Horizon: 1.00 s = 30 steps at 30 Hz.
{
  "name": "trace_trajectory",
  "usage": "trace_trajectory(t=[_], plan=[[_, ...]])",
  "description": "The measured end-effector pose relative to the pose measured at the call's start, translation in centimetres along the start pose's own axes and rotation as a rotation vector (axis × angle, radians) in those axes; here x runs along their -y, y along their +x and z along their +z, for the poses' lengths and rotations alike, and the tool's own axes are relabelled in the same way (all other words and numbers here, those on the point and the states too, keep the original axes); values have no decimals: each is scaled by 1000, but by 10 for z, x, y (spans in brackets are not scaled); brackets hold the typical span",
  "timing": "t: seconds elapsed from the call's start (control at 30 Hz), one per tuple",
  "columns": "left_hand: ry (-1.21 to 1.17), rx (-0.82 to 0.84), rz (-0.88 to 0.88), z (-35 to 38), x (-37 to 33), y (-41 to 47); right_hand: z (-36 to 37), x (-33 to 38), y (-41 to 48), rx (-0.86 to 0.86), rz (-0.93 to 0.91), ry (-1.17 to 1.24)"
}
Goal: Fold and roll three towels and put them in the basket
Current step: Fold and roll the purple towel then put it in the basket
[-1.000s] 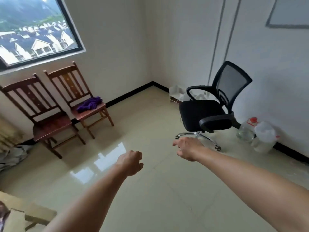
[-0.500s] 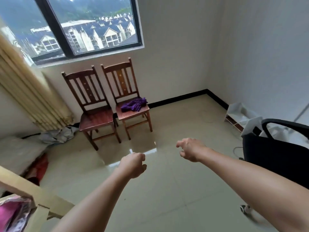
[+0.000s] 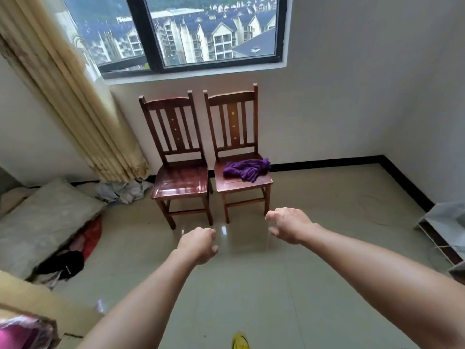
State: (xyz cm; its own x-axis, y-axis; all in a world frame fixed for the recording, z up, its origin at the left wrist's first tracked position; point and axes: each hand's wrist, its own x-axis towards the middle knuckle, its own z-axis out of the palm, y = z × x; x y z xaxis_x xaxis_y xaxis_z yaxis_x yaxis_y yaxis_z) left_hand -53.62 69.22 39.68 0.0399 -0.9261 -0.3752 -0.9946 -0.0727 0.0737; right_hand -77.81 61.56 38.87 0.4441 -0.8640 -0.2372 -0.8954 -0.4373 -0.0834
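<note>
Towel: crumpled purple cloth towel (image 3: 246,169) is lying on the right brown wooden chair (image 3: 241,157).
Left hand (image 3: 198,244): hovering before that chair, fingers loosely curled, empty.
Right hand (image 3: 289,224): hovering likewise, fingers half-curled, empty.

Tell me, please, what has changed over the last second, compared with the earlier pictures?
The view swung left: the office chair left the frame, and the two wooden chairs now stand centred under the window. Nothing was grasped or released. The left hand and right hand stay extended and empty; the purple towel still lies bunched on the right-hand chair.
</note>
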Motion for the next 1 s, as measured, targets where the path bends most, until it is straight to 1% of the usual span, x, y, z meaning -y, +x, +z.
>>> trace_trajectory(t=[0.17,0.27,0.4,0.6,0.7,0.8,0.87,1.0], plan=[[12,-28,21,-58,28,96,-40,-19,94,-36,69,33],[23,-27,37,-77,34,142,-47,-33,132,-10,91,54],[2,-8,75,-94,36,223,-52,-69,207,34,119,63],[8,80,56,-104,45,357,-36,-126,342,92,131,103],[5,125,21,-117,48,423,-35,-158,409,166,146,127],[-27,136,-10,-131,49,478,-37,-186,466,246,156,122],[-61,134,-11,-138,50,506,-44,-199,499,267,146,110],[-87,234,-21,-138,58,558,-50,-209,566,314,141,119]])
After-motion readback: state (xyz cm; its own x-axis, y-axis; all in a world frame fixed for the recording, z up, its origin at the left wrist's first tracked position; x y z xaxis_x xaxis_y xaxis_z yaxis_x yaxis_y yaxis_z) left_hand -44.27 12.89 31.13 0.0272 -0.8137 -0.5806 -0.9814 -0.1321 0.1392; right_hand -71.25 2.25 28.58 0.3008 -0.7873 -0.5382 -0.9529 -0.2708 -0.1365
